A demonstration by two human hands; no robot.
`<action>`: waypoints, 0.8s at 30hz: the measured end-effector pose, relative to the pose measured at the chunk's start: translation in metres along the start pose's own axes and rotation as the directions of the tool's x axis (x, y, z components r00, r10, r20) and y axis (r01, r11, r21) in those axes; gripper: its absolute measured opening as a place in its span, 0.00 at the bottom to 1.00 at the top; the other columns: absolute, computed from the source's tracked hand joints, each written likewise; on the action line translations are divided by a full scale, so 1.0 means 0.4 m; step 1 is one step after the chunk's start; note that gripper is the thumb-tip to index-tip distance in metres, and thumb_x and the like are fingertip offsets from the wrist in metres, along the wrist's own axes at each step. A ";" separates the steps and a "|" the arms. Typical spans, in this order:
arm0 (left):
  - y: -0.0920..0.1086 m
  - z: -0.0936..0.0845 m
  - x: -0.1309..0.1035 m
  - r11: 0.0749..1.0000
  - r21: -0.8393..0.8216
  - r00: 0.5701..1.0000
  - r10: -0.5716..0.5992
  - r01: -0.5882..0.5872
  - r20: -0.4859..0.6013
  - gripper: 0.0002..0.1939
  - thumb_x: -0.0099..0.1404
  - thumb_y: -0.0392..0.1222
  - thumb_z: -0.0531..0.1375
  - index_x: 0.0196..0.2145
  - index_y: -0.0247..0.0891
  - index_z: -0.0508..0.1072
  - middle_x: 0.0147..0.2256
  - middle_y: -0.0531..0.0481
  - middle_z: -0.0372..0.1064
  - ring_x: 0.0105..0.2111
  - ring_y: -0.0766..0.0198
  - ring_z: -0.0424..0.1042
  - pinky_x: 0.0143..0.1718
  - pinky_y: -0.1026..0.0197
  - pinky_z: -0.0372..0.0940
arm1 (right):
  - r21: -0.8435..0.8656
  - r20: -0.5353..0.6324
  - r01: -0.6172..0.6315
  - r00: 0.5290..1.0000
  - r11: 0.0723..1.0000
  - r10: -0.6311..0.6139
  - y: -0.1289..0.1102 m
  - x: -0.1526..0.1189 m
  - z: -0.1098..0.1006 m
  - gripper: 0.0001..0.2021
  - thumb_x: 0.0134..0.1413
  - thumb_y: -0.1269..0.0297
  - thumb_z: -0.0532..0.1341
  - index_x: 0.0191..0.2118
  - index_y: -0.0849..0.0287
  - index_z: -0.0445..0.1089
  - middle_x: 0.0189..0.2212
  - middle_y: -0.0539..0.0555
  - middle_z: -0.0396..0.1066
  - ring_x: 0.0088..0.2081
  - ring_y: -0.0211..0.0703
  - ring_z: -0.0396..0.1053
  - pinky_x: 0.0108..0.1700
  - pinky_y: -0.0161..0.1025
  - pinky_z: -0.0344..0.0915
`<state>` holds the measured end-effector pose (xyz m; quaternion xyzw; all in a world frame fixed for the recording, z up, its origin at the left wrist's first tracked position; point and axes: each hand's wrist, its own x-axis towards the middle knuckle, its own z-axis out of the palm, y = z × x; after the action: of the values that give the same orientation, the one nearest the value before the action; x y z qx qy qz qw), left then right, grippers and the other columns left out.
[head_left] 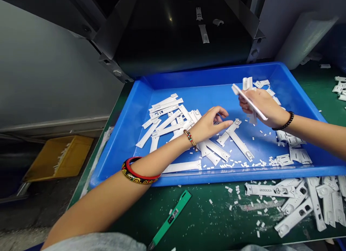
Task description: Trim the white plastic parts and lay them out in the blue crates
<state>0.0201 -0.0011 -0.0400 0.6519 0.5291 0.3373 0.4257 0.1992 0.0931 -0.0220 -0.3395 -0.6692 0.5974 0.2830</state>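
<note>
My left hand (212, 124) reaches over the middle of the blue tray (189, 78), fingers apart and curved, with nothing held. Just right of its fingertips, white plastic strips (240, 144) lie crossed on the tray floor. More long white strips (162, 126) are piled under and left of this hand. At the tray's right side my right hand (261, 101) is closed around several white plastic pieces (250, 101), raised above the tray floor. One long piece slants across the fingers and hides part of the grip.
A dark conveyor belt (178, 38) with white parts ends behind the tray. On the green table (205, 222) lie a green-handled tool (171, 218), white strips (294, 211) and tiny white bits. A yellow bin (78, 153) stands lower left. Small white clips (293, 146) fill the tray's right side.
</note>
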 end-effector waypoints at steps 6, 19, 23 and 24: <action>-0.026 0.007 -0.004 0.760 0.637 0.983 0.012 -0.128 0.183 0.13 0.57 0.47 0.67 0.34 0.37 0.70 0.40 0.44 0.68 0.46 0.49 0.64 0.52 0.47 0.55 | -0.250 0.065 0.042 0.998 0.967 -0.026 -0.012 0.004 -0.030 0.09 0.60 0.59 0.58 0.44 0.54 0.61 0.30 0.53 0.72 0.25 0.43 0.69 0.24 0.39 0.63; 0.050 -0.057 -0.028 0.829 0.535 0.984 -0.098 0.164 -0.149 0.03 0.66 0.35 0.55 0.36 0.40 0.63 0.26 0.53 0.63 0.28 0.58 0.65 0.34 0.58 0.57 | -0.875 0.421 0.319 0.874 0.365 0.245 0.027 -0.051 0.023 0.17 0.48 0.51 0.69 0.26 0.56 0.65 0.18 0.49 0.64 0.20 0.39 0.59 0.23 0.36 0.46; 0.061 -0.071 -0.030 0.952 0.280 0.973 -0.061 0.124 -0.222 0.04 0.68 0.35 0.54 0.35 0.41 0.60 0.29 0.53 0.67 0.28 0.62 0.65 0.35 0.58 0.60 | -0.759 0.422 0.284 0.900 0.586 0.110 0.002 -0.045 0.004 0.07 0.53 0.61 0.63 0.27 0.56 0.67 0.21 0.49 0.69 0.22 0.39 0.63 0.26 0.37 0.53; 0.060 -0.070 -0.028 0.980 0.167 0.969 -0.066 0.108 -0.239 0.04 0.68 0.35 0.53 0.35 0.40 0.60 0.31 0.52 0.70 0.29 0.63 0.67 0.36 0.59 0.61 | -0.721 0.391 0.316 0.920 0.616 -0.015 -0.006 -0.047 -0.002 0.06 0.55 0.61 0.61 0.30 0.55 0.68 0.22 0.49 0.69 0.22 0.39 0.63 0.27 0.37 0.54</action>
<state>0.0024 -0.0085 -0.0064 0.6197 0.6314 0.3433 0.3154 0.2110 0.0786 -0.0191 -0.2523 -0.9272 0.2735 0.0424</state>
